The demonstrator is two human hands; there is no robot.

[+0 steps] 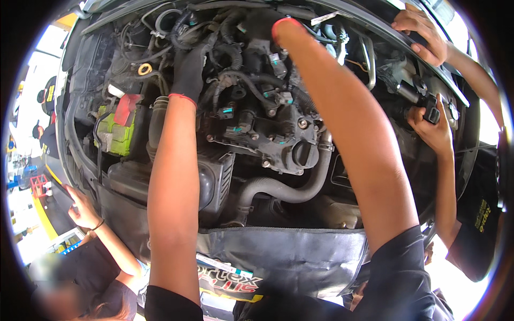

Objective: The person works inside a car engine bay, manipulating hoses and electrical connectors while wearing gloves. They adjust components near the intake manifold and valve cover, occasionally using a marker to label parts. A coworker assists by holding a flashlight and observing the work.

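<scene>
Both of my arms reach deep into a car's engine bay. My left hand, in a black glove with a red cuff, is down among the hoses and wiring behind the engine. Its fingertips are lost among dark parts. My right hand, gloved the same way, is at the back of the engine, close to a corrugated wiring conduit. Its fingers blend into the dark parts there, so any grip is hidden. Between my forearms lies the black engine cover with a round oil filler cap and several connectors.
A green battery with a red terminal cover sits left. A grey hose curves in front of the engine; a black fender cover drapes the front edge. At right, a co-worker's hand holds a black flashlight-like tool. Another person's hand is lower left.
</scene>
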